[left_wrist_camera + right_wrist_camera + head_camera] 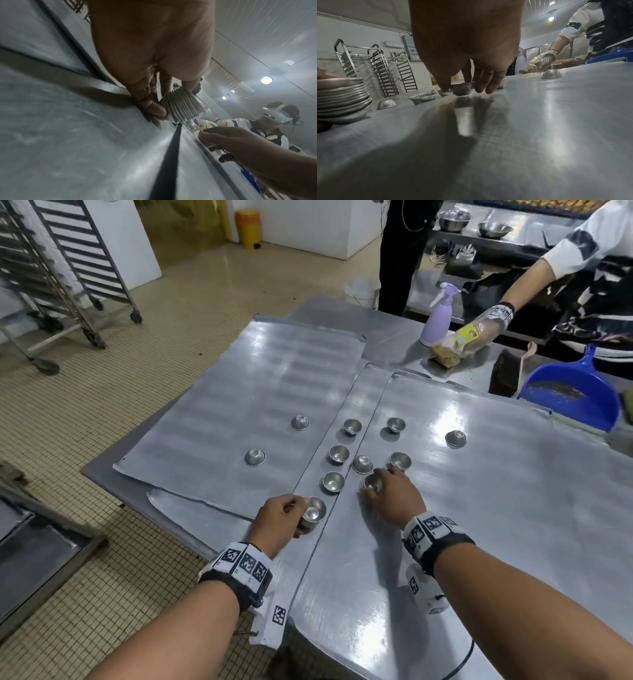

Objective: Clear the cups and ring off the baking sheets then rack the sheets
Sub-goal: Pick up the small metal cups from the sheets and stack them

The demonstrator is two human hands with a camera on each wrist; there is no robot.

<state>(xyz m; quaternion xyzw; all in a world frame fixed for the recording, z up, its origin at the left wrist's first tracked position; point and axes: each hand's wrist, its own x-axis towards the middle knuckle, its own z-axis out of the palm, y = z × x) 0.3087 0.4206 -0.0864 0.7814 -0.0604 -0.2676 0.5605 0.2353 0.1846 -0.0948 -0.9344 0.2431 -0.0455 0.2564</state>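
Observation:
Two large baking sheets lie side by side on the steel table, overlapping a third sheet between them. Several small metal cups are scattered on them; some stand upright and some, like the one at far right, lie upside down. My left hand grips a nested stack of cups at the near edge of the middle sheet. My right hand pinches one upright cup on the right sheet, thumb on one side and fingers on the other.
Wheeled sheet racks stand on the tiled floor at far left. Across the table another person's gloved hand holds a bag near a purple spray bottle. A blue dustpan lies at the right.

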